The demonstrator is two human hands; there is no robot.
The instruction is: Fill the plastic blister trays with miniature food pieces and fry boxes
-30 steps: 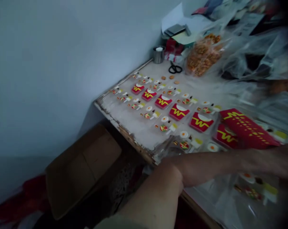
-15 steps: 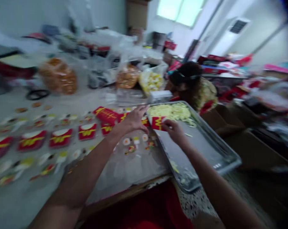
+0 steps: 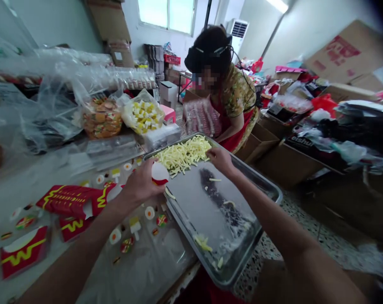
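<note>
My left hand (image 3: 142,181) is wrapped round a red fry carton (image 3: 160,173), its white inside turned toward me, above the near-left rim of a metal tray (image 3: 275,192). At the right end of a heap of pale yellow toy-like fries (image 3: 183,155) in that tray is my right hand (image 3: 221,161), fingers closed together. Whatever may be between those fingers is hidden. A few loose fries (image 3: 202,242) lie on the tray's near end. Left of my left arm, a stack of red cartons (image 3: 67,200) with yellow marks rests on the table.
Small food-shaped pieces (image 3: 150,212) lie in groups on the table. Behind are a bag of yellow-and-white pieces (image 3: 145,115) and a bag of orange-brown pieces (image 3: 101,118). Beyond the tray a person (image 3: 238,93) bends over a clear-wrapped bundle (image 3: 200,116). Cardboard boxes (image 3: 302,162) stand to the right.
The view has swung right. The red carton, earlier at my right hand, is now in my left hand. My right hand has moved to the fries, and the person beyond has risen higher.
</note>
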